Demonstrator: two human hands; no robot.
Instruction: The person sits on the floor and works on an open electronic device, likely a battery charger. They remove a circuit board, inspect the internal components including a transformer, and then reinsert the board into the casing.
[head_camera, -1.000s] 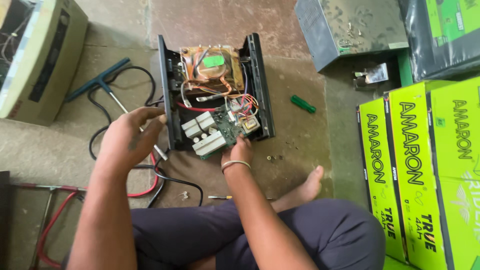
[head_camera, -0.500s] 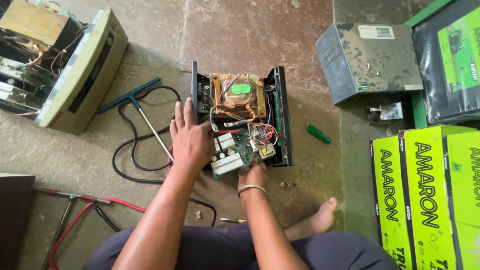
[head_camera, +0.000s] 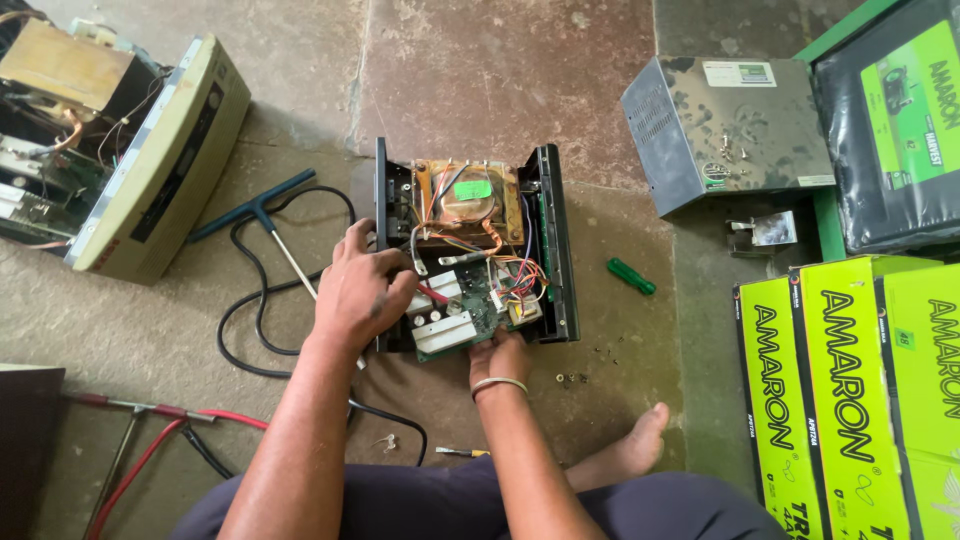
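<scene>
An opened black inverter case (head_camera: 555, 250) lies on the stone floor before me, with a copper-wound transformer (head_camera: 465, 200) at its far end and a green circuit board (head_camera: 468, 315) at its near end. My left hand (head_camera: 360, 290) rests over the case's left wall, fingers curled on the board's left edge among the wires. My right hand (head_camera: 500, 358) grips the near edge of the circuit board from below.
A second opened beige unit (head_camera: 150, 170) lies far left. A T-handle tool (head_camera: 260, 215) and black cable (head_camera: 245, 310) lie left of the case. A green-handled screwdriver (head_camera: 630, 276), a grey metal cover (head_camera: 725, 130), bright green boxes (head_camera: 850, 390) sit right. Red cable (head_camera: 150, 450) runs at bottom left.
The view has swung left and down, bringing the beige unit into sight. My left hand moved from outside the case onto the board's left edge. My right hand stays on the board.
</scene>
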